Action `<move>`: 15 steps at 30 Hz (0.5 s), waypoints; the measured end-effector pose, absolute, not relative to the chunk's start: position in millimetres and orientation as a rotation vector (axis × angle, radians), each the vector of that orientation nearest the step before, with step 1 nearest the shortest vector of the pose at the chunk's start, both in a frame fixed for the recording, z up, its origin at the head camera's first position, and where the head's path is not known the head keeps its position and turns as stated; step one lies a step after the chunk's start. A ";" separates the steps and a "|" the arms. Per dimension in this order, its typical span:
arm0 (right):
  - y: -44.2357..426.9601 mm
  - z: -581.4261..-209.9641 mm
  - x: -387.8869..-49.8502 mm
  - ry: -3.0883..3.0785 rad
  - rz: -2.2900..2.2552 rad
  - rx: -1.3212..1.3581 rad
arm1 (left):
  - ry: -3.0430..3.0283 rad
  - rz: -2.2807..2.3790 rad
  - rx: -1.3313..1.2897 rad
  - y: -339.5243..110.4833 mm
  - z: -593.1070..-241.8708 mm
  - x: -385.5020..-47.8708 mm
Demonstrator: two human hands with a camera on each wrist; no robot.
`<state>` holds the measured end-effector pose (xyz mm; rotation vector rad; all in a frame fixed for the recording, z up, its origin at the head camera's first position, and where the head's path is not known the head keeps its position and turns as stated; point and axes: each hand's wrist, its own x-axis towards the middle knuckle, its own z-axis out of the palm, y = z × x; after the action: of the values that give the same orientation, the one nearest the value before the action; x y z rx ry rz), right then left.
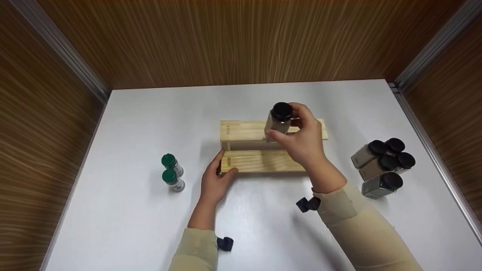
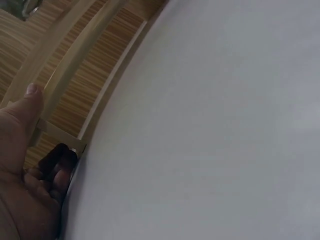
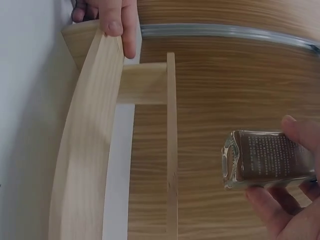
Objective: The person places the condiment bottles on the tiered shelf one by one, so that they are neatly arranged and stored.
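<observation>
A two-tier rack of pale wood point(image 1: 260, 161) stands in the middle of the white table. My left hand point(image 1: 214, 184) grips its left end, thumb at the front of the lower tier and fingers round the side. Above the upper tier, my right hand point(image 1: 307, 141) holds a spice jar point(image 1: 278, 126) with a black lid between thumb and fingers. In the right wrist view the square glass jar point(image 3: 272, 155) shows brown contents and a printed label, and its base is apart from the rack point(image 3: 171, 145). The left wrist view catches the thumb point(image 2: 25, 107) against the rack's wood.
Several black-lidded spice jars point(image 1: 380, 184) stand grouped at the right of the table. Two small green-capped shakers point(image 1: 174, 180) stand at the left. Wood-grain panels point(image 1: 241, 45) enclose the white table point(image 1: 124, 218) at the back and both sides.
</observation>
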<state>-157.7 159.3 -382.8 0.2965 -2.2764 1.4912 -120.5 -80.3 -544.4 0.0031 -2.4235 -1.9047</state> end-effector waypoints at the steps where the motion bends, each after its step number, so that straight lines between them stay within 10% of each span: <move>1: 155.8 -382.8 -159.6 -2.286 1.491 0.304 | -2.426 -1.898 0.002 -80.5 -544.4 -120.5; 15: 112.9 -397.8 -178.8 -2.337 1.495 0.342 | -2.415 -1.913 0.016 -79.9 -544.5 -121.0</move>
<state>-178.8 112.9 -397.8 0.3420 -2.3374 1.4946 -121.0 -79.9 -544.5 0.0156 -2.4145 -1.9132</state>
